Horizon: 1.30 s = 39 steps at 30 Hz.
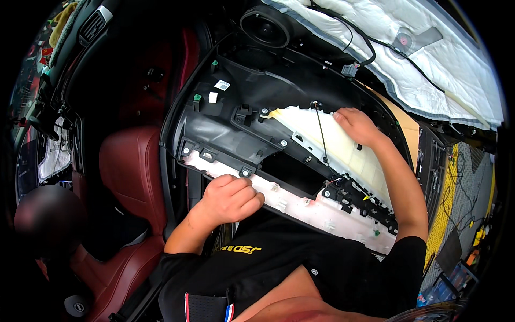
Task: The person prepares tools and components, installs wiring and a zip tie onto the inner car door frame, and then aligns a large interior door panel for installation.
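A large black car door panel lies before me, its clip-studded back facing up. My left hand is closed with curled fingers at the panel's near edge, beside a round metal fastener and a whitish-pink strip. What it holds, if anything, is hidden. My right hand grips the far edge of a cream-coloured insert on the panel, its fingers partly out of sight. A thin black cable crosses the insert. Green clips stand on the panel's left part.
A dark red car seat is on the left. At the far side are a round black speaker and a white padded sheet with a wire and a grey connector. Cables lie on the floor at right.
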Tool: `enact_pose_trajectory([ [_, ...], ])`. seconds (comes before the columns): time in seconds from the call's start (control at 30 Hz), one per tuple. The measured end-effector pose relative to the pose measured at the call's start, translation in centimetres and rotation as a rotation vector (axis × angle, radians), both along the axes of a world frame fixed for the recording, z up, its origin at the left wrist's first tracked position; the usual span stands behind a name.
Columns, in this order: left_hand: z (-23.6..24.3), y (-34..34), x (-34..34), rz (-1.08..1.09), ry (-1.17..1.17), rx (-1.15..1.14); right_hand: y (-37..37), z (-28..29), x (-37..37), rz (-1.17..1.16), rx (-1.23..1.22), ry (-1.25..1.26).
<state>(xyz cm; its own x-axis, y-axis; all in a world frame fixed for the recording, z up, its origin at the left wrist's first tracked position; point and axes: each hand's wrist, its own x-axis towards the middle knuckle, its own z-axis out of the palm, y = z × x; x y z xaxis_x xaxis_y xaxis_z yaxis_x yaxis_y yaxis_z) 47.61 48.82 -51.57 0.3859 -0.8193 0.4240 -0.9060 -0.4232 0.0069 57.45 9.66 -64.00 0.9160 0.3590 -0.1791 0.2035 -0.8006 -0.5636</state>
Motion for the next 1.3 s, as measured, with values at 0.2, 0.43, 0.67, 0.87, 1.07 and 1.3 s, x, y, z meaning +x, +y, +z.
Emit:
enact_pose_trajectory([
  [0.2,0.4,0.3,0.6,-0.018,-0.019,-0.019,-0.1,1.9,-1.2,0.002,-0.016,-0.045],
  [0.43,0.4,-0.2,1.1,-0.038,-0.011,0.008,-4.0,11.6,-10.8,-0.027,-0.214,-0.092],
  [0.67,0.5,-0.5,0.4,-0.053,0.038,0.011,-5.0,19.3,-29.8,-0.765,-0.214,0.014],
  [0.87,2.9,-0.2,1.8,-0.106,0.047,0.033,-2.7,11.2,-39.5,-0.964,-0.498,-0.632],
  [1.07,4.0,-0.5,3.0,-0.140,0.088,0.002,-3.9,10.6,-36.4,-0.937,-0.491,-1.124],
  [1.3,5.5,-3.2,4.1,-0.102,0.144,-0.041,-7.4,16.8,-33.5,-0.868,-0.517,-1.157],
])
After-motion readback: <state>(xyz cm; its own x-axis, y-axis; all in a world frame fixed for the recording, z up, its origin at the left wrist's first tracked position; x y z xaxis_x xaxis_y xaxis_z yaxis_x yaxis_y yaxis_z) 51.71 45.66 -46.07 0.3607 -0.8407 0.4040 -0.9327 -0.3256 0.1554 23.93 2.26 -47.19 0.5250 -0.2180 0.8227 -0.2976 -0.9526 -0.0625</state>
